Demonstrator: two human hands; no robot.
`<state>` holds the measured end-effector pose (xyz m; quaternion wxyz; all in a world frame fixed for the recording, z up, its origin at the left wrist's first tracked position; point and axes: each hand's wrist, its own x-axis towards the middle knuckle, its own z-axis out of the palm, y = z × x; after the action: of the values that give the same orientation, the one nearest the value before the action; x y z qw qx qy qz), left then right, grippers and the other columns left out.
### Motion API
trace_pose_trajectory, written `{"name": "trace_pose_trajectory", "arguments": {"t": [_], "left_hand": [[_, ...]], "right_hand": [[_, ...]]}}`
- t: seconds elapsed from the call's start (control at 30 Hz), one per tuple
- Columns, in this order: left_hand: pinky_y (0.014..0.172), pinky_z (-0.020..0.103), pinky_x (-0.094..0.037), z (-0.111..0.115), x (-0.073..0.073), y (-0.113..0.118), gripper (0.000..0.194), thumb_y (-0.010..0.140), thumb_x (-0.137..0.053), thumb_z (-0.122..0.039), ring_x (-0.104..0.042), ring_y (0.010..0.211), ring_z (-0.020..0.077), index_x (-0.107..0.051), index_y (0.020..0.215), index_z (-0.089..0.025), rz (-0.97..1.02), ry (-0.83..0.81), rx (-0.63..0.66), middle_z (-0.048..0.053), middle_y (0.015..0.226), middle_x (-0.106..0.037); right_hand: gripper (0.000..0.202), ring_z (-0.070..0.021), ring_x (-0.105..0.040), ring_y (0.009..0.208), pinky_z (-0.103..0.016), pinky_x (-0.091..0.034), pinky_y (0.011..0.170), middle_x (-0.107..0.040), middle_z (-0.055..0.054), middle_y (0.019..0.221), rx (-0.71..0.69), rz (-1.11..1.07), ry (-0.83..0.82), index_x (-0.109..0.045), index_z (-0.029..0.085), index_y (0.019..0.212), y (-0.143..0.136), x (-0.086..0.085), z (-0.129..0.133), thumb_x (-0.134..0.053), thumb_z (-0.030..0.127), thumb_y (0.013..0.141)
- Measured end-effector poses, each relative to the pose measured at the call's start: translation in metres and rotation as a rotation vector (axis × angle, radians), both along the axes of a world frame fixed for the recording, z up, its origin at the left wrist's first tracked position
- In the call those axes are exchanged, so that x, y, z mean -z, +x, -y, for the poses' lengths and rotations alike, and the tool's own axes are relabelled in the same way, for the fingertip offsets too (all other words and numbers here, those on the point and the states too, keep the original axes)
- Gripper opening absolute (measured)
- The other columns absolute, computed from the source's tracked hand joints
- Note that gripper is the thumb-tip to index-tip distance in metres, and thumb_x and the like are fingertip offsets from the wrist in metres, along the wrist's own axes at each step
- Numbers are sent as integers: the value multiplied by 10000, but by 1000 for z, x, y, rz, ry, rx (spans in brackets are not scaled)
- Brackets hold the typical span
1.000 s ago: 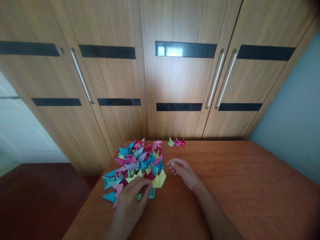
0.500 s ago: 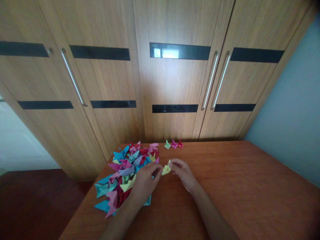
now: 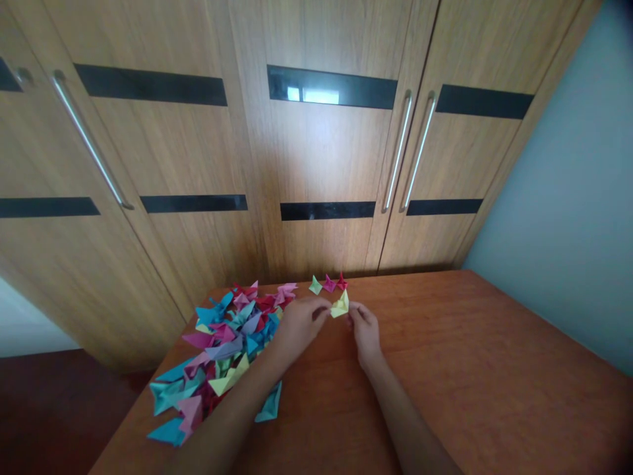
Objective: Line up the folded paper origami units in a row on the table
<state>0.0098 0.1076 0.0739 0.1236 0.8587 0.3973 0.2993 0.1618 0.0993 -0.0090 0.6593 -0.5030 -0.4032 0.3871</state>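
A small yellow folded paper piece [image 3: 340, 305] is held up between my two hands, just in front of the short row at the table's back. My left hand [image 3: 302, 324] pinches its left side, and my right hand [image 3: 364, 326] has its fingers closed at its right side. In the row stand a pale green [image 3: 315, 285], a magenta [image 3: 329, 284] and a red folded piece [image 3: 341, 282]. To the left lies a pile of many-coloured folded paper pieces [image 3: 225, 349], partly hidden behind my left forearm.
The brown wooden table [image 3: 445, 356] stretches to the right. Behind it rises a wooden wardrobe [image 3: 326, 244] with metal handles and dark strips. A bluish wall [image 3: 558, 231] is at the right.
Both hands have moved forward with the yellow piece, closer to the row at the back. The yellow piece now points more upright. The camera view has turned a little to the right.
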Motion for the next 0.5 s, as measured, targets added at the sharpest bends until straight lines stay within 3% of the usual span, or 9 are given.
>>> {"name": "trace_pose_trajectory", "arguments": {"t": [0.1,0.3,0.5], "left_hand": [[740,237,-437,-27,-2,27,182,832,-508,-151,-626,822,160,-679,865,-202,-134,61,-15,33,873,-706],[749,256,-424,-78,8,76,218,855,-470,-184,-610,823,172,-686,835,-205,-212,21,-54,51,861,-693],[788,305,-421,-108,22,103,251,879,-431,-224,-596,894,205,-681,880,-202,-302,-60,-54,84,913,-674]], "right_hand": [[267,-132,-493,573,-220,-374,538,-565,7,622,73,311,-20,-595,183,758,0,5,-2,-413,365,828],[239,-152,-608,785,-213,-392,681,-688,-29,862,-114,896,-106,-668,217,856,-16,0,7,-435,180,823],[228,-146,-615,801,-211,-368,668,-693,-15,896,-151,1052,-165,-664,230,900,-19,-8,9,-449,178,843]]}}
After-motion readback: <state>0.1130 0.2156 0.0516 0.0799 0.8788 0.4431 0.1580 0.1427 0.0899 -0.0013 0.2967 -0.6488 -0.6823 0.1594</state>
